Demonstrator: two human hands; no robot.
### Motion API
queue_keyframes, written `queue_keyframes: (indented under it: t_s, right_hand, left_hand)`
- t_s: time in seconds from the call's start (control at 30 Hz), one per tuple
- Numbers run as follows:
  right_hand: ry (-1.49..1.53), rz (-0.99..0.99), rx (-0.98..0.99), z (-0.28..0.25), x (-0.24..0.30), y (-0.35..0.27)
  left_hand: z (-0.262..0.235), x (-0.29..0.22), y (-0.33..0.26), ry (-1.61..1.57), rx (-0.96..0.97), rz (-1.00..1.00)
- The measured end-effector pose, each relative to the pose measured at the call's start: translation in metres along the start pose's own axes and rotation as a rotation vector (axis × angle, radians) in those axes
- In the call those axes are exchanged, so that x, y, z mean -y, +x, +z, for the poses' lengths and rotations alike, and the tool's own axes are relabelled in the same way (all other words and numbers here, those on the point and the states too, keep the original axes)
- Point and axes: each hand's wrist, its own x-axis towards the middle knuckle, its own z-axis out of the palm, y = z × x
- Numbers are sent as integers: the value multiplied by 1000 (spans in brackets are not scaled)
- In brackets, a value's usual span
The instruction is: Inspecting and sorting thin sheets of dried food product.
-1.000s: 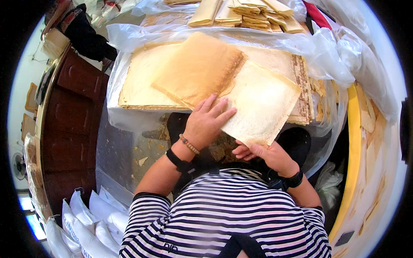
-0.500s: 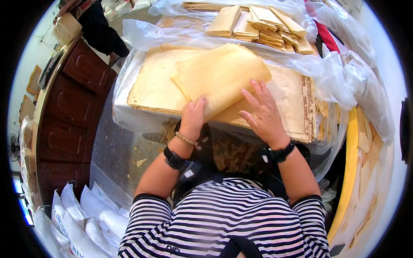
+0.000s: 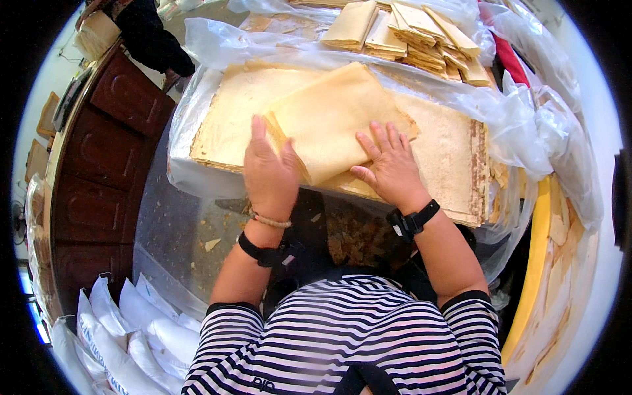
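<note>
A folded tan sheet (image 3: 336,118) is laid atop the flat sheet stack (image 3: 447,151), long axis tilted, far corner pointing up-right. The left hand (image 3: 268,172) is pressed flat on its near-left edge; the right hand (image 3: 390,164) is spread flat on its near-right edge.

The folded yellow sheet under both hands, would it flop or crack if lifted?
The folded yellow sheet probably flops: it is thin and already bent double. It may tear or crumble, since the stack beneath has ragged edges and flakes lie below. It looks light; both hands press it flat.

Free room left of the flat sheet stack (image 3: 230,125) over grey tabletop (image 3: 164,230); folded bundles (image 3: 401,33) behind, bunched plastic (image 3: 540,125) right block passage.
</note>
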Motion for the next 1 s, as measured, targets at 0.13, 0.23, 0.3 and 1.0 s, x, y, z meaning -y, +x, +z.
queue_keyframes:
  t_s: [0.13, 0.23, 0.3, 1.0]
  right_hand:
    - [-34, 7, -29, 2, 0, 0]
    - [-31, 5, -28, -4, 2, 1]
    - [-44, 23, -5, -15, 0, 5]
    - [393, -396, -28, -84, -43, -60]
  left_hand:
    - [12, -18, -18, 251, 303, 583]
    - [31, 2, -15, 364, 386, 569]
    - [33, 7, -16, 360, 364, 586]
    - [-47, 47, 7, -551, 928, 397]
